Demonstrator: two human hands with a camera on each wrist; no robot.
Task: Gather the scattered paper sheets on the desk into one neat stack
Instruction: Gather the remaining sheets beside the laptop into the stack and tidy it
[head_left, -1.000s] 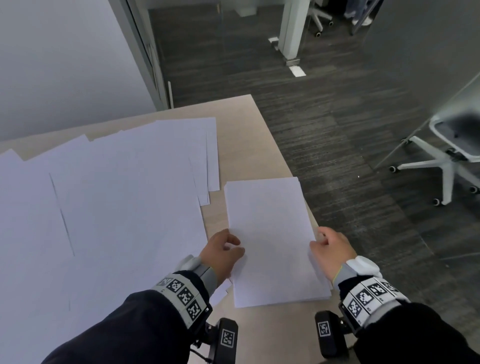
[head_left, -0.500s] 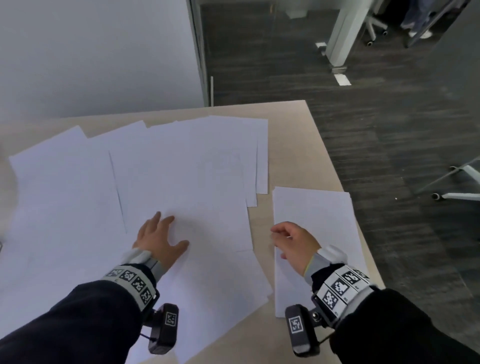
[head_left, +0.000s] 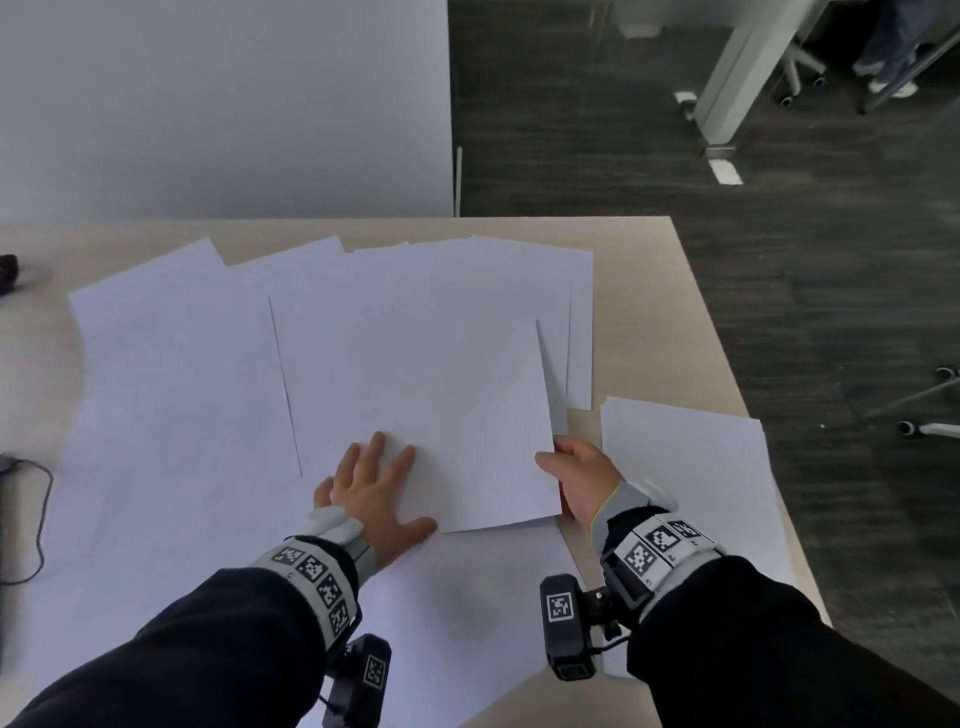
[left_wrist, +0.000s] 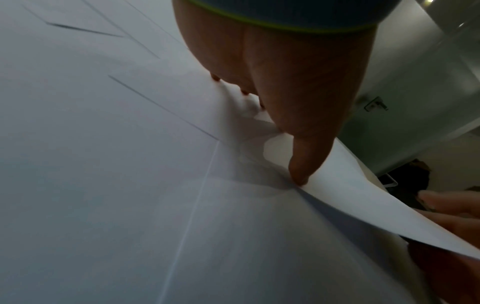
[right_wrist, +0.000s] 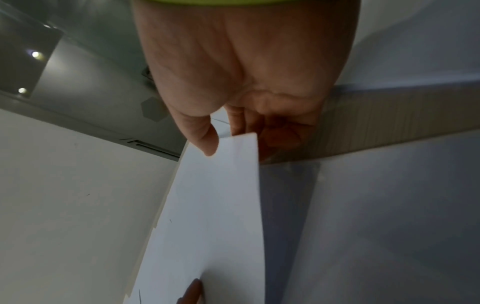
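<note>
Right hand (head_left: 576, 478) pinches the right edge of the top sheet (head_left: 441, 415), raised off the spread. Left hand (head_left: 374, 493) presses flat on the sheet, fingers straight. One stack (head_left: 691, 467) lies just right of the grip, long axis near-to-far; right hand is nearer. Loose overlapping sheets: exact count cannot be told.

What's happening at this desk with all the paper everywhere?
A person is tidying loose white sheets into one pile. Their left hand lies flat, pressing on the spread of sheets, while their right hand pinches the right edge of the top sheet and lifts it. A small stack sits at the right end of the desk. Many sheets are not yet gathered.
</note>
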